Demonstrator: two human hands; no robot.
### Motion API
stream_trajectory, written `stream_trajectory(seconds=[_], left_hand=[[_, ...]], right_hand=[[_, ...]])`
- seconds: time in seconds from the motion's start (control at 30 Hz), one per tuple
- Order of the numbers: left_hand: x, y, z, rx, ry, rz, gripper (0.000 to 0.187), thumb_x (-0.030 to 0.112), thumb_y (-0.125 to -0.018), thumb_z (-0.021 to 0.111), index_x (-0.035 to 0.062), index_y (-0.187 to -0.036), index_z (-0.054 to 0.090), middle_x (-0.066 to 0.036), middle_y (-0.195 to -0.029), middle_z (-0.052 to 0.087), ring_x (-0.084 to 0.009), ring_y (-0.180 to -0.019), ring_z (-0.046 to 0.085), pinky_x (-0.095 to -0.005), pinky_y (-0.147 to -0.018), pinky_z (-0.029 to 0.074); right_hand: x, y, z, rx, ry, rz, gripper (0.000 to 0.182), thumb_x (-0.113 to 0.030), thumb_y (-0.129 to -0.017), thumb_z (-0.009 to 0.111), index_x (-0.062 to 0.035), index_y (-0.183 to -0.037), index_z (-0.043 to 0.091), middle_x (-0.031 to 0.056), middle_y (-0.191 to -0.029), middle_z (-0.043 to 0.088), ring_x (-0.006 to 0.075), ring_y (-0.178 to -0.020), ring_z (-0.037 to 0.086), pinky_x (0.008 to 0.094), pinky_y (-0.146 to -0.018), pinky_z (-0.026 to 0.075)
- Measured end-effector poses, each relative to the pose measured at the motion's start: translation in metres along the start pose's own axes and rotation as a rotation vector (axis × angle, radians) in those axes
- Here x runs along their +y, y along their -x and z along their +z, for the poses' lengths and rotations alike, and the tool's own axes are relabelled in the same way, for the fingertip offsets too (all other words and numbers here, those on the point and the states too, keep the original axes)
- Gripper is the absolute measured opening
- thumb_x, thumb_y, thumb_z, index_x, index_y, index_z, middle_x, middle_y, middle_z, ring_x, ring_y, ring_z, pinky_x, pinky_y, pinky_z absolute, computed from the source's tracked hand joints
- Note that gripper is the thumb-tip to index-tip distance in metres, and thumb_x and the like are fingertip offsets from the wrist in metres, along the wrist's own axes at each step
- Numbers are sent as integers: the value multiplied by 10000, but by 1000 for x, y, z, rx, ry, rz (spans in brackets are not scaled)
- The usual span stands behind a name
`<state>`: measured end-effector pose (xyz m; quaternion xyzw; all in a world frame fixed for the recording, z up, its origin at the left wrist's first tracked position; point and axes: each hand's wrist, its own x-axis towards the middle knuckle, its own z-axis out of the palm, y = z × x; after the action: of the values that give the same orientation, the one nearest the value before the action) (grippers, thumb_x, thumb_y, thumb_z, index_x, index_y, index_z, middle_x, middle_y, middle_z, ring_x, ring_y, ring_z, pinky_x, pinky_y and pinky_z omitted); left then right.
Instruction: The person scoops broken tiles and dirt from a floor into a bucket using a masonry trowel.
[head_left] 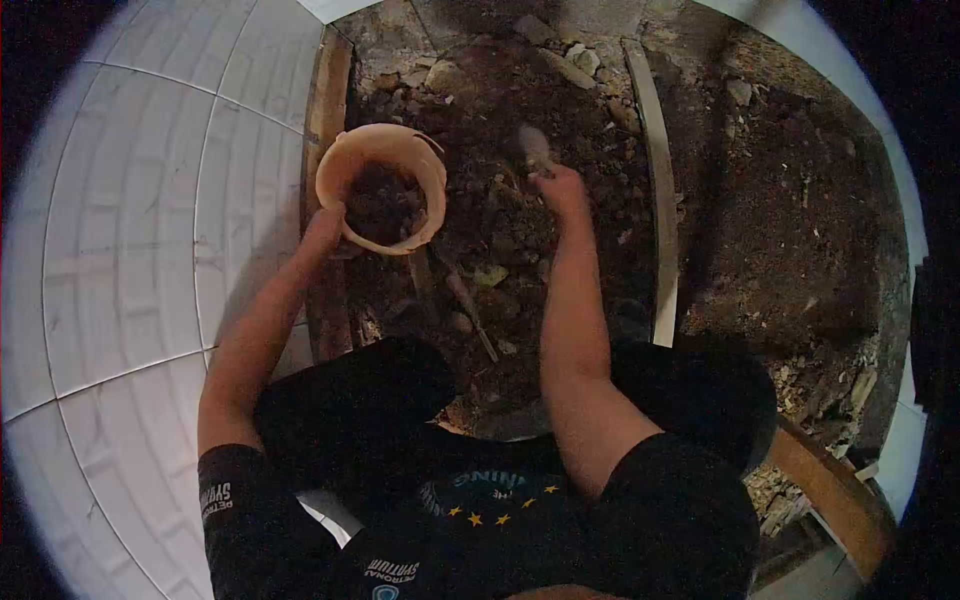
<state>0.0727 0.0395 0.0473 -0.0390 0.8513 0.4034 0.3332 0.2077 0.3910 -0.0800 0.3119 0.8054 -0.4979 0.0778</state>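
Note:
A pale orange bucket (432,172) with dark soil and rubble inside stands at the upper left of the dug-out strip. My left hand (325,228) grips its near left rim, fingers wrapped round the edge. To the right of the bucket, my right hand (560,188) is closed round the handle of a small trowel (534,143). The trowel's blade points away from me, over the dark soil (500,215); whether it touches the soil I cannot tell.
White tiles (130,220) cover the left side. Wooden strips edge the soil, one pale (655,180) on the right. Stones (582,60) lie at the far end. A thin stick (472,310) rests near my knees. More soil (790,230) and a brown board (830,490) are at right.

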Motion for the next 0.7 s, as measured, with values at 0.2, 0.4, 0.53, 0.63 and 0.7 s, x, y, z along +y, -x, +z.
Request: stream_trajectory(seconds=[0.2,0.4,0.53,0.63,0.7], left_hand=[[-18,-17,-7,-5,-105,80,417,408,-845,379,2,-887,463,-147,-665,549,-264,-513,575,-398,-506,495],[-9,-14,-5,21,-44,22,474,440,-850,370,-21,-880,474,-156,-675,561,-273,-519,586,-381,-489,502],[-24,-26,-11,25,-187,96,476,449,-854,364,-12,-888,477,-168,-707,572,-278,-534,597,-380,-492,511],[-15,-17,-7,24,-164,50,454,430,-864,357,-8,-897,470,-172,-703,573,-275,-532,597,-381,-487,511],[-28,-29,-10,26,-180,103,439,415,-870,349,-8,-898,465,-169,-686,570,-271,-521,592,-383,-482,508]], right_hand=[[52,-5,-57,361,15,292,433,-296,-750,626,-64,-1109,558,175,-992,597,266,-915,581,372,-768,441],[105,-30,-32,240,87,159,479,-432,-716,628,6,-911,623,208,-879,614,340,-857,586,415,-737,463],[48,9,-39,112,-53,229,375,-352,-753,604,-65,-995,621,122,-761,612,221,-659,558,357,-614,447],[62,0,-47,48,-77,232,344,-270,-777,605,-86,-1066,607,99,-657,594,146,-544,530,317,-529,433],[71,-7,-57,8,-43,175,341,-277,-777,604,-86,-1060,610,105,-662,595,158,-566,548,324,-539,441]])
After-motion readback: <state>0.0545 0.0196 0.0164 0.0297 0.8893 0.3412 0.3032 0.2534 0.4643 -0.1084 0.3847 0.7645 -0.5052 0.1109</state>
